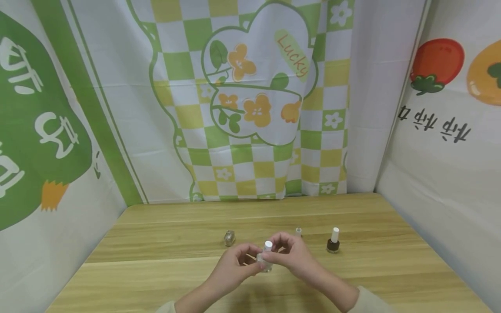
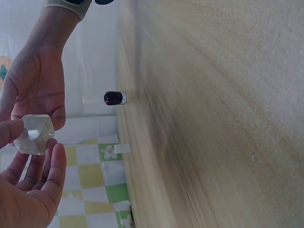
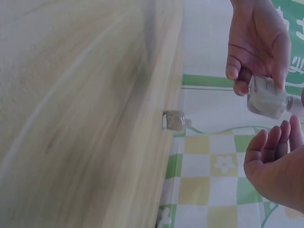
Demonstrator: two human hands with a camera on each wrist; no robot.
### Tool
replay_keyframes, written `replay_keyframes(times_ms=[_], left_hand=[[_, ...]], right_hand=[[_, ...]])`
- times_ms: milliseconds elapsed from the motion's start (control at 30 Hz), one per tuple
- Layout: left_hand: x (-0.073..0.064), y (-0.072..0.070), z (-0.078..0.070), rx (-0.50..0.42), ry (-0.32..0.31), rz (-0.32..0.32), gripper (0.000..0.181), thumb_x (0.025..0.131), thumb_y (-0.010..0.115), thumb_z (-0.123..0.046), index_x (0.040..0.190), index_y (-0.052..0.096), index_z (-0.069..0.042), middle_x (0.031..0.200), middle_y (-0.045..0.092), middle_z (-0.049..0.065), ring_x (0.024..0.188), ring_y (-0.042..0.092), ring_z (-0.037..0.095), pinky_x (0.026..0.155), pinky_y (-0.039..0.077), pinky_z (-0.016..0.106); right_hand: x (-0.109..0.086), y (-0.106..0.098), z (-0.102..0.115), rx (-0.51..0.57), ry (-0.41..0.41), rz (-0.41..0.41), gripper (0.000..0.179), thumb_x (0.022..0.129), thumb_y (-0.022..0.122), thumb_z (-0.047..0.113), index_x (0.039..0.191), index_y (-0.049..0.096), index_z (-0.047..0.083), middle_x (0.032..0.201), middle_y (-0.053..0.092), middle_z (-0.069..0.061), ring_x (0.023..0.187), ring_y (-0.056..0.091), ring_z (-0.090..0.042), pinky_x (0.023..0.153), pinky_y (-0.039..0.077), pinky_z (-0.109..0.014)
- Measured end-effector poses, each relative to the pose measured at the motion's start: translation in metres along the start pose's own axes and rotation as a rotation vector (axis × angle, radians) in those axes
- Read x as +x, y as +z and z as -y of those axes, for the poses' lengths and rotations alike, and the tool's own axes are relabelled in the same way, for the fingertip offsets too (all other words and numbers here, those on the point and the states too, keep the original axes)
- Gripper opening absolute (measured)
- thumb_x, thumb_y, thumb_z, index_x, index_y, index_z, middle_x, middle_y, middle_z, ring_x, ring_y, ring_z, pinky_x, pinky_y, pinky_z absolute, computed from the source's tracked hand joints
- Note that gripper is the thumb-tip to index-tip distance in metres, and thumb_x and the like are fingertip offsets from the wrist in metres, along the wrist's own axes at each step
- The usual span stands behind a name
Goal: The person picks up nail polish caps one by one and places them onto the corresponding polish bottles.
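Note:
Above the table's middle, a clear nail polish bottle [image 1: 265,263] with a pale, whitish content is held upright between both hands. My left hand [image 1: 235,263] grips its glass body [image 3: 267,97] with thumb and fingertips. The fingers and thumb of my right hand [image 1: 295,256] pinch the bottle's white cap [image 1: 268,246], which sits on top; part of it hides behind fingers. Farther back on the left stands a glittery nail polish bottle [image 1: 229,238], its short bare neck showing in the right wrist view. A loose white cap [image 1: 298,231] stands behind my right hand.
To the right, a dark nail polish bottle [image 1: 333,244] stands upright with its white cap on. The wooden table [image 1: 164,230] ends at a patterned curtain [image 1: 242,169] behind, and printed cloths hang on both sides.

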State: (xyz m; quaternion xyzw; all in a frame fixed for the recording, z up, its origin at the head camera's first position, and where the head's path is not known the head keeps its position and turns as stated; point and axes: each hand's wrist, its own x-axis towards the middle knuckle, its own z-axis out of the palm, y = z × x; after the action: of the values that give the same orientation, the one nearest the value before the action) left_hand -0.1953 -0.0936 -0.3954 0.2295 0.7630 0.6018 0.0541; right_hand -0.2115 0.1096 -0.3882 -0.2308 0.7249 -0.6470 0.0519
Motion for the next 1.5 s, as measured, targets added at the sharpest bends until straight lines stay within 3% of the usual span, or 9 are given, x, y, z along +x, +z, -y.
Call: replay_keyframes(times_ms=[200,633,1000,1500], left_hand=[[0.0,-0.001,0.002,-0.019,-0.009,0.004,0.027,0.087,0.072,-0.017,0.108,0.064,-0.002,0.102,0.064,0.007,0.084,0.064,0.022,0.071,0.054,0.028],[0.0,0.0,0.001,-0.033,-0.02,0.013,0.026,0.087,0.072,-0.017,0.108,0.065,-0.003,0.103,0.064,0.008,0.086,0.064,0.023,0.073,0.054,0.029],[-0.001,0.0,0.002,-0.043,-0.015,0.008,0.024,0.087,0.072,-0.015,0.107,0.065,-0.003,0.102,0.064,0.007,0.085,0.063,0.022,0.072,0.054,0.028],[-0.001,0.004,0.001,-0.051,-0.011,-0.022,0.022,0.087,0.073,-0.014,0.106,0.067,-0.003,0.099,0.066,0.005,0.081,0.065,0.017,0.069,0.054,0.026]], right_hand=[[0.0,-0.007,0.005,-0.003,-0.066,0.082,0.027,0.087,0.072,0.01,0.108,0.063,-0.005,0.094,0.062,-0.007,0.087,0.057,-0.017,0.075,0.053,-0.029],[0.002,-0.008,0.005,-0.012,-0.057,0.114,0.026,0.088,0.071,0.011,0.108,0.065,-0.005,0.1,0.062,-0.011,0.089,0.057,-0.02,0.074,0.054,-0.031],[0.0,0.001,0.006,-0.011,0.008,0.013,0.025,0.084,0.075,0.012,0.1,0.063,-0.003,0.09,0.062,-0.007,0.082,0.058,-0.018,0.072,0.053,-0.029],[-0.003,0.013,0.005,0.023,0.003,-0.118,0.026,0.083,0.077,0.011,0.088,0.056,-0.002,0.083,0.057,-0.004,0.074,0.055,-0.015,0.064,0.05,-0.023]])
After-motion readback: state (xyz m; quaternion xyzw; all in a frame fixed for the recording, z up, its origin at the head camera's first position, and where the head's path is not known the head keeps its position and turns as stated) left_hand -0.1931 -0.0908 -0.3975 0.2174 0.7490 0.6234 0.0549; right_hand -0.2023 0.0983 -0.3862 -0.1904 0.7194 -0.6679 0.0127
